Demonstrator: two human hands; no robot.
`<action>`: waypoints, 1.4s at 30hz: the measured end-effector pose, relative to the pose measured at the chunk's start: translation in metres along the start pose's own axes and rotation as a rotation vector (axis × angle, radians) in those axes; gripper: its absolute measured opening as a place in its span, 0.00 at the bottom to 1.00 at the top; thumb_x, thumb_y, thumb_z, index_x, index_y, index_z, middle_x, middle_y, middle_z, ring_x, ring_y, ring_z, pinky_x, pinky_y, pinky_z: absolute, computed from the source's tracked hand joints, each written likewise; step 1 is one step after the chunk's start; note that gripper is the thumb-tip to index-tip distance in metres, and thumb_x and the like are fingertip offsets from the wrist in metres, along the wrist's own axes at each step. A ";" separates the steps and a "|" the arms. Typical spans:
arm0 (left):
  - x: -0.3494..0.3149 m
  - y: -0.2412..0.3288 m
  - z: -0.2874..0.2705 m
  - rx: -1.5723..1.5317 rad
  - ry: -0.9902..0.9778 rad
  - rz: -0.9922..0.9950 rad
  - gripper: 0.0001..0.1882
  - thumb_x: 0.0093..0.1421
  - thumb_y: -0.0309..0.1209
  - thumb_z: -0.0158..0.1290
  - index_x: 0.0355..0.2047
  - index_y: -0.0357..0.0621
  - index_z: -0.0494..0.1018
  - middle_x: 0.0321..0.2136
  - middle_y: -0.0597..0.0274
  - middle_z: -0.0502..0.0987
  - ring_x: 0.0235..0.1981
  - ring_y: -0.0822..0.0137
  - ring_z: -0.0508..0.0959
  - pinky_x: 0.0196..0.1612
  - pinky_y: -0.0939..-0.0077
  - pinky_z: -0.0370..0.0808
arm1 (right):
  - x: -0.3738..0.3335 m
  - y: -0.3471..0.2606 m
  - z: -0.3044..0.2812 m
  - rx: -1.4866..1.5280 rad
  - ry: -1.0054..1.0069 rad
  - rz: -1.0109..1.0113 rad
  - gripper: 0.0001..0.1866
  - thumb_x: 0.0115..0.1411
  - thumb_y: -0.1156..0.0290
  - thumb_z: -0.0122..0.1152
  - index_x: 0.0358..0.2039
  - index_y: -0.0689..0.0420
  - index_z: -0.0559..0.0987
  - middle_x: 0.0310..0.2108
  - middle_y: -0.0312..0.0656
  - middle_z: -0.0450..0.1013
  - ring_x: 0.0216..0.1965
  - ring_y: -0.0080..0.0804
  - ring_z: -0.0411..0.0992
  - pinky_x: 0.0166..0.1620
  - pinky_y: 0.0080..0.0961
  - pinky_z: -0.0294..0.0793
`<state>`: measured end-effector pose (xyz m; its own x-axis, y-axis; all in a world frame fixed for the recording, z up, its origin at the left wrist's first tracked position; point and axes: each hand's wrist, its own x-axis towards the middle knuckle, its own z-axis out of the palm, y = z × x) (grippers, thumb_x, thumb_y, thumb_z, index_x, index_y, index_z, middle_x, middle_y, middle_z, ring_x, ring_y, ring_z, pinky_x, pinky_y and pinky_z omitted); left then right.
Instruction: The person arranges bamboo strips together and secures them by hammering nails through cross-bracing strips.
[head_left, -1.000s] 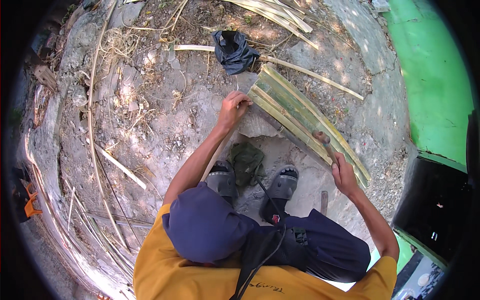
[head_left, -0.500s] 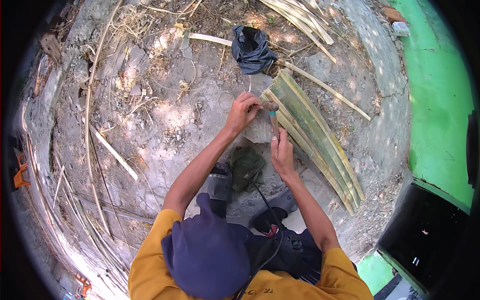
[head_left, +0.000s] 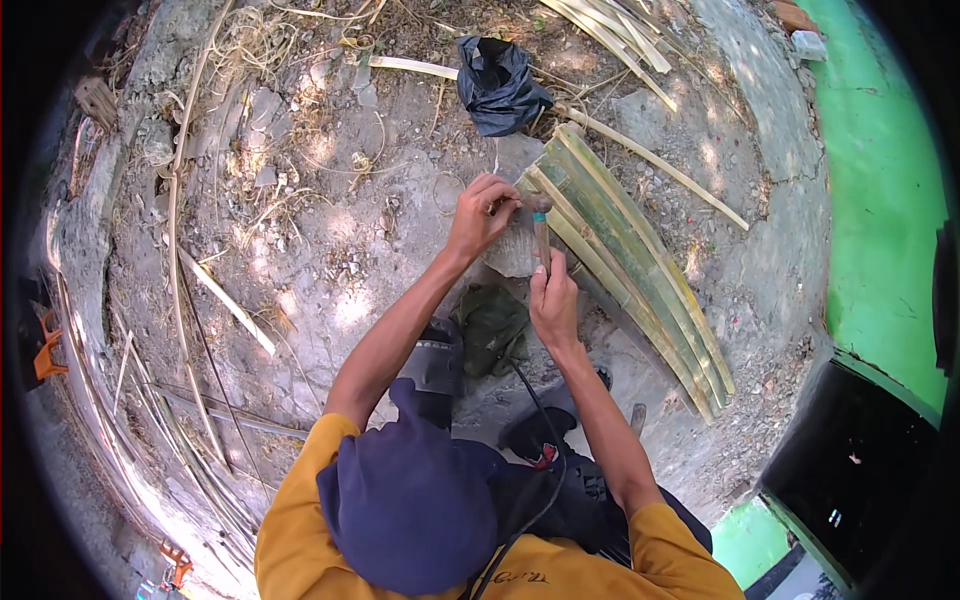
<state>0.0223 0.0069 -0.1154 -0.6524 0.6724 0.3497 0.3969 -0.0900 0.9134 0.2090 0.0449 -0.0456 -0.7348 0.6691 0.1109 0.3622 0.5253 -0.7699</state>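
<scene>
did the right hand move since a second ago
Yes. The right hand came in from the near end of the bamboo slats to beside the left hand, gripping a hammer.

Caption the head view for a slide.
Left hand steadies a hammer head while right hand grips the hammer beside split bamboo slats.

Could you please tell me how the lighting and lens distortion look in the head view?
Head view: dappled sunlight patches the dirt ground; the green wall bows with fisheye curvature; black corners vignette the frame; both hands, left hand and right hand, appear sharp.
</scene>
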 end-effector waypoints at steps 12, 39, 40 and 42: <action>-0.001 -0.001 -0.003 0.006 -0.009 -0.037 0.08 0.51 0.15 0.64 0.31 0.38 0.81 0.31 0.61 0.80 0.30 0.65 0.77 0.35 0.71 0.75 | -0.006 -0.011 -0.006 0.021 -0.169 0.212 0.19 0.71 0.71 0.47 0.59 0.65 0.68 0.46 0.63 0.77 0.44 0.67 0.77 0.43 0.51 0.76; 0.001 0.003 -0.002 -0.046 0.015 -0.077 0.06 0.51 0.16 0.65 0.29 0.37 0.81 0.29 0.62 0.79 0.27 0.67 0.76 0.31 0.73 0.73 | 0.000 -0.008 0.006 -0.038 0.005 0.026 0.12 0.71 0.72 0.45 0.50 0.62 0.72 0.27 0.57 0.73 0.24 0.55 0.73 0.29 0.46 0.70; 0.000 0.002 -0.003 -0.058 0.010 -0.102 0.06 0.51 0.17 0.65 0.29 0.37 0.81 0.29 0.62 0.79 0.28 0.67 0.76 0.31 0.73 0.73 | -0.002 -0.008 0.004 -0.039 0.007 0.023 0.12 0.71 0.72 0.45 0.50 0.62 0.72 0.27 0.57 0.73 0.24 0.55 0.73 0.29 0.46 0.70; 0.001 0.005 -0.002 -0.062 0.011 -0.109 0.06 0.51 0.17 0.65 0.29 0.37 0.81 0.28 0.62 0.79 0.28 0.68 0.76 0.31 0.73 0.73 | -0.006 -0.025 -0.006 -0.006 -0.004 0.160 0.12 0.71 0.72 0.45 0.50 0.62 0.72 0.26 0.56 0.72 0.24 0.54 0.74 0.30 0.45 0.70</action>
<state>0.0222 0.0056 -0.1100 -0.6964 0.6728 0.2496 0.2826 -0.0626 0.9572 0.2081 0.0311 -0.0230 -0.6696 0.7425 -0.0153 0.4780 0.4151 -0.7741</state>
